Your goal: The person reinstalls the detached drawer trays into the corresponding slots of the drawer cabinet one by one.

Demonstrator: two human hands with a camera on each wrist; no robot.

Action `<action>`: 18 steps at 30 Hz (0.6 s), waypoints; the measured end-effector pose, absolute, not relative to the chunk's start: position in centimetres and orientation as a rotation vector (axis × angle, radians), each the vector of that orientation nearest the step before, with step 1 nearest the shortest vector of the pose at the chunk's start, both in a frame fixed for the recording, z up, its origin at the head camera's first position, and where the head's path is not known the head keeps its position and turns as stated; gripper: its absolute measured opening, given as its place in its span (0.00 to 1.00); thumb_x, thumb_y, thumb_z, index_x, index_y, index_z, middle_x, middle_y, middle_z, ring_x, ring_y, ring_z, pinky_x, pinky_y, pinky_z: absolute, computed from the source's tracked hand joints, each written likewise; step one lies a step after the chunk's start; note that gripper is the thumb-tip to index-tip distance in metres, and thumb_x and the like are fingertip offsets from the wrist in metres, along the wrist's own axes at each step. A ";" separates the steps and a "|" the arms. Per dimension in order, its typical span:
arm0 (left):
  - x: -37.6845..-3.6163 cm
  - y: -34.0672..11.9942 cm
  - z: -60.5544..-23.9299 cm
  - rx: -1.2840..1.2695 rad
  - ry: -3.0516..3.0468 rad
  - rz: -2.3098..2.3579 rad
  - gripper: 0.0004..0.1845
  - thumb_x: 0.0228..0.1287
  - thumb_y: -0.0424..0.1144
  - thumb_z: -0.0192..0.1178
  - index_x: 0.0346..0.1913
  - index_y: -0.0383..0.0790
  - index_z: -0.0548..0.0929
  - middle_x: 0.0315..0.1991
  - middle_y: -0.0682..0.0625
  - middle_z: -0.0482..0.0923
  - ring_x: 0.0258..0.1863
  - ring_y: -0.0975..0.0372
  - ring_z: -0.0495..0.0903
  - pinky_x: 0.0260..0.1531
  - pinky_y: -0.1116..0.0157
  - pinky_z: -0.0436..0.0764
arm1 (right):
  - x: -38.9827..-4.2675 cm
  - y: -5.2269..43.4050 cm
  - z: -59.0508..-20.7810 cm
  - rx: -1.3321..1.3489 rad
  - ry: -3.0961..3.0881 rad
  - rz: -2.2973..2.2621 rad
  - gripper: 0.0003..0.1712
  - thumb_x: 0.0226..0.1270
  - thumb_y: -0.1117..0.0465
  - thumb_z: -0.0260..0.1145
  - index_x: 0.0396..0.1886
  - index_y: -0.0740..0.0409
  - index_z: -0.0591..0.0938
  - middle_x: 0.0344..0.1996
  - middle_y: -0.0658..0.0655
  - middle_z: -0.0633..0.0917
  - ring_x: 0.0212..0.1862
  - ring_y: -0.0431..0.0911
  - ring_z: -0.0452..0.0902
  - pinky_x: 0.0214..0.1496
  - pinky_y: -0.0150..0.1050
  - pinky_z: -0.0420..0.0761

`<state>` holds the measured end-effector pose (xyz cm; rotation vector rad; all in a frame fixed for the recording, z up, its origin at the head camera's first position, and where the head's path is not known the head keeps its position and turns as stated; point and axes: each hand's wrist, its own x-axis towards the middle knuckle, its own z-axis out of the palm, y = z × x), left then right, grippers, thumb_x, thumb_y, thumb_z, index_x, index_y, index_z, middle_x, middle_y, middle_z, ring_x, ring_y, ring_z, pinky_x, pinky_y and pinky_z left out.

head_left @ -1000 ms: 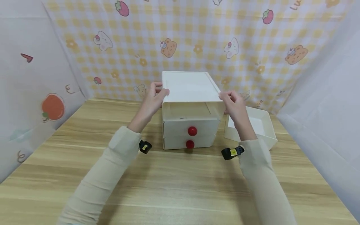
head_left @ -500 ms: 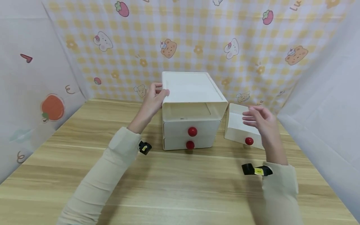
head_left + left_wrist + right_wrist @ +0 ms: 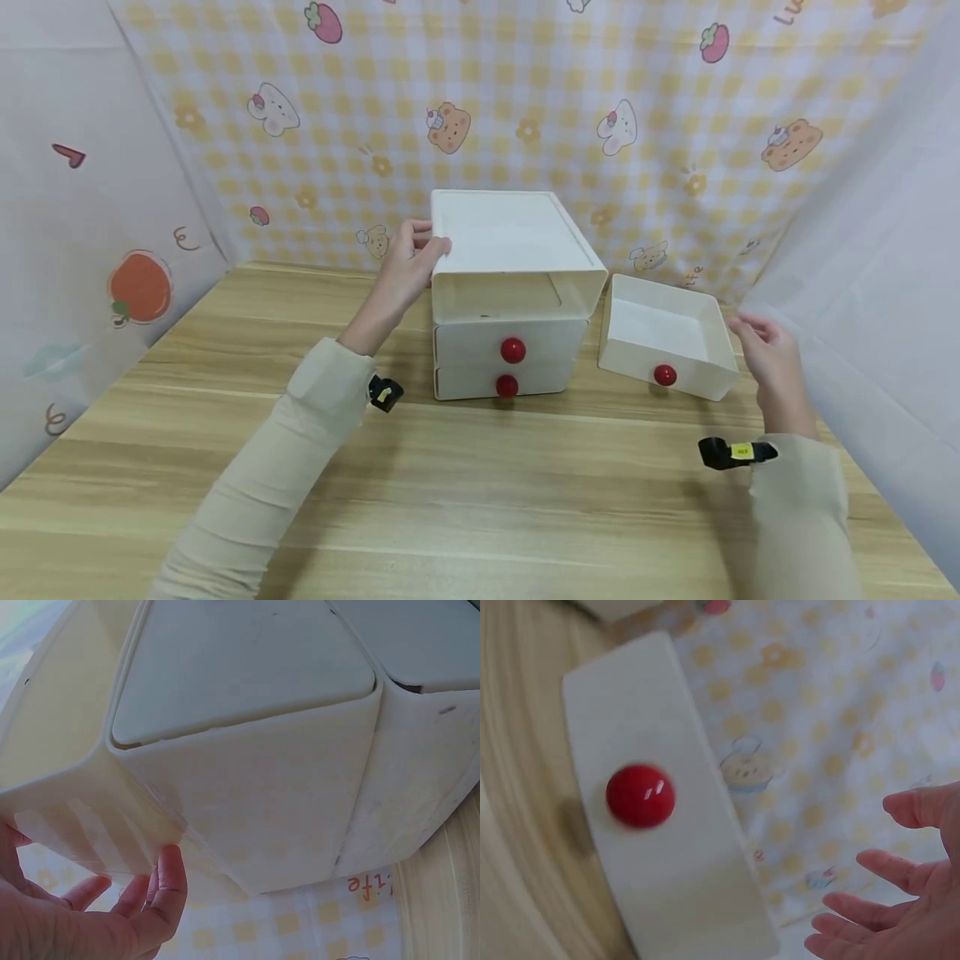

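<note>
A white drawer cabinet (image 3: pixel 512 283) stands on the wooden table; its top slot is empty and two drawers with red knobs (image 3: pixel 513 350) sit below. My left hand (image 3: pixel 411 260) holds the cabinet's top left edge, thumb on top; in the left wrist view its fingers (image 3: pixel 161 889) lie against the cabinet wall (image 3: pixel 247 802). The removed white drawer (image 3: pixel 663 333) with a red knob (image 3: pixel 664 375) lies on the table right of the cabinet. My right hand (image 3: pixel 768 358) hovers just right of that drawer, fingers loosely spread, holding nothing; the right wrist view shows the drawer front (image 3: pixel 667 825) and those fingers (image 3: pixel 870 900).
The wooden table (image 3: pixel 465 492) stretches wide in front of the cabinet. A checked cloth backdrop (image 3: pixel 480 108) with bears and strawberries closes the back. White fabric walls (image 3: pixel 862 275) stand close on the right and left.
My right hand left the cabinet's top right corner and swung right, past the loose drawer to its right side. The left hand stayed on the cabinet.
</note>
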<state>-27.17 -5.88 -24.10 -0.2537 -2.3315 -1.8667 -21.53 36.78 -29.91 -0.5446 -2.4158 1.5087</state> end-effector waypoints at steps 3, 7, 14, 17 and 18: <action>-27.2 -5.9 -24.1 -0.258 -2.331 -1.871 0.28 0.63 0.43 0.50 0.64 0.36 0.61 0.56 0.38 0.69 0.49 0.52 0.76 0.43 0.59 0.82 | -22.2 38.1 -30.6 -0.560 -2.529 1.480 0.41 0.68 0.41 0.47 0.71 0.61 0.54 0.68 0.63 0.62 0.69 0.61 0.52 0.68 0.57 0.58; -27.2 -5.8 -24.0 -0.257 -2.347 -1.852 0.28 0.63 0.44 0.50 0.64 0.37 0.61 0.57 0.39 0.68 0.49 0.53 0.75 0.41 0.61 0.82 | -22.8 40.0 -31.2 -0.533 -2.616 1.568 0.44 0.69 0.42 0.43 0.72 0.65 0.43 0.72 0.70 0.45 0.68 0.70 0.47 0.65 0.61 0.60; -27.3 -5.8 -24.1 -0.276 -2.339 -1.859 0.28 0.63 0.44 0.51 0.64 0.37 0.61 0.57 0.39 0.69 0.49 0.53 0.75 0.42 0.60 0.82 | -23.4 42.1 -31.8 -0.543 -2.874 1.534 0.47 0.70 0.42 0.42 0.70 0.74 0.38 0.65 0.83 0.47 0.51 0.63 0.72 0.47 0.42 0.82; -27.3 -5.9 -24.2 -0.265 -2.347 -1.858 0.28 0.63 0.44 0.51 0.64 0.37 0.61 0.57 0.40 0.68 0.49 0.53 0.75 0.42 0.60 0.82 | -23.7 42.4 -32.0 -0.514 -2.918 1.557 0.45 0.70 0.44 0.44 0.69 0.77 0.43 0.63 0.85 0.52 0.38 0.47 0.79 0.43 0.39 0.83; -27.3 -6.0 -24.2 -0.261 -2.350 -1.856 0.28 0.63 0.44 0.51 0.64 0.37 0.61 0.57 0.40 0.68 0.49 0.53 0.75 0.42 0.61 0.82 | -23.8 42.4 -32.0 -0.507 -2.915 1.571 0.44 0.71 0.46 0.45 0.68 0.77 0.45 0.62 0.84 0.53 0.34 0.43 0.79 0.43 0.40 0.84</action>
